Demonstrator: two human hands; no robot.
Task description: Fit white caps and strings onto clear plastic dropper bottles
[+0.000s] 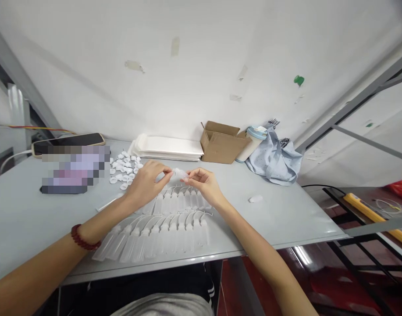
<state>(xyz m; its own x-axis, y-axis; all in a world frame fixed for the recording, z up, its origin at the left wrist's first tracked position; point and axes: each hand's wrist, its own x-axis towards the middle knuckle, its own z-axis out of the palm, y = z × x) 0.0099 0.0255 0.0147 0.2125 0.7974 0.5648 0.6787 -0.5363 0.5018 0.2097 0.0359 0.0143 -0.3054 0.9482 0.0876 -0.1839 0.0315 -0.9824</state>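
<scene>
Nearest me, along the edge of the counter (286, 224), I have a front row of translucent tubes (168, 241), side by side, their thin tails curving away. Setting the clock's centre between my hands, twelve toward the wall (201, 96), that row lies from six to seven o'clock. Just beyond it, at six, a rear row of tubes (177, 202) sits partly under my wrists.

Above that is the relation that matters: a small translucent piece (180, 174) spans the gap between my two hands, its long axis roughly nine to three, dipping slightly toward me at the three o'clock end. My left hand (146, 180) has its grip pinched on the nine o'clock end; my right hand (204, 182) has its grip clamped on the other. Neither is nearer; both touch it. Its finer shape is too blurred for me to tell.

A loose white piece (256, 199) lies between three and four, well apart. White caps (125, 166) are scattered at nine, just beyond my left hand. Farther off stand a white stack (169, 148) at twelve, and a cardboard box (222, 145) and lidded cup (251, 145) near two.
</scene>
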